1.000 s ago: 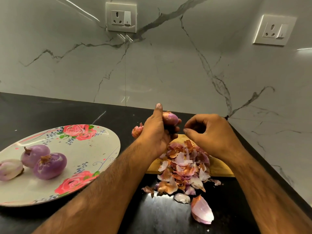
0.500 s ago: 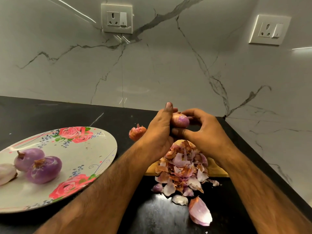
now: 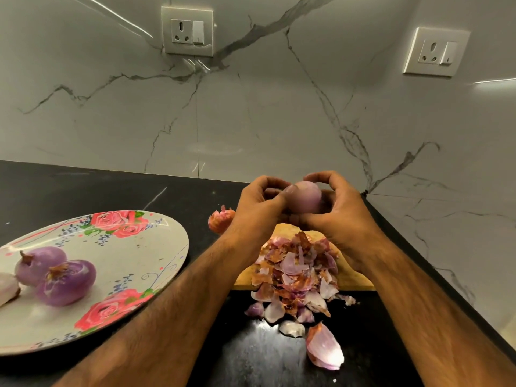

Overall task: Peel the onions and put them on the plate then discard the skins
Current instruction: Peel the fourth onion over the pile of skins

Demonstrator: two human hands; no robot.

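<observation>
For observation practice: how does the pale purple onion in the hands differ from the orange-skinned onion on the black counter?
The pale purple onion looks peeled; the orange-skinned onion has papery skin. The left hand and right hand grip the first; the second lies untouched on the counter. Neither is on the floral plate.

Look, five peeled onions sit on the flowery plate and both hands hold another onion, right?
Not quite. The head view shows three peeled onions on the flowery plate, not five; one is cut off at the picture's left edge. The rest is right: the left hand and the right hand both hold another onion.
</observation>
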